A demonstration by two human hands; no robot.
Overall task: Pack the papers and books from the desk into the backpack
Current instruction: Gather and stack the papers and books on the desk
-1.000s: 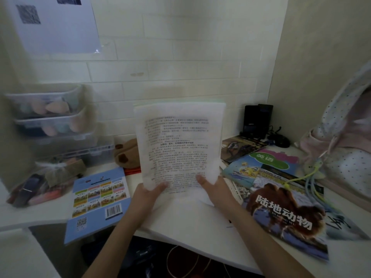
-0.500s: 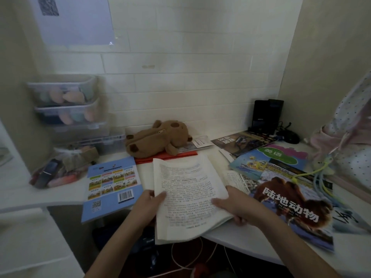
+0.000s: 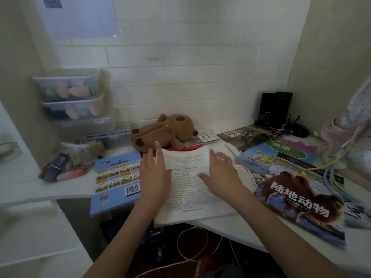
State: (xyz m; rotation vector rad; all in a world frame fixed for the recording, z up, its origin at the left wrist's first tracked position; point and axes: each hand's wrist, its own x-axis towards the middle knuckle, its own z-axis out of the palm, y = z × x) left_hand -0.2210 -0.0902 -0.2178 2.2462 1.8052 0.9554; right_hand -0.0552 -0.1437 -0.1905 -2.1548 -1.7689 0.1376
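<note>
On the white desk, flat printed papers under two spread hands.

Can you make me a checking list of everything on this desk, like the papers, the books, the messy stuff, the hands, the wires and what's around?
Surface: white desk, mostly covered.
Job's things: printed paper stack lying flat at the front edge; blue book back cover up, to its left; camel book, green-label book and dark magazine to the right; spotted pale bag, possibly the backpack, at far right.
Clutter: brown plush pouch; clear drawers; small bagged items.
Grippers: left hand and right hand, fingers straight, over the stack.
Cables: white cord under the desk; pale cords across the camel book.
Surroundings: white tiled wall with a taped sheet.
</note>
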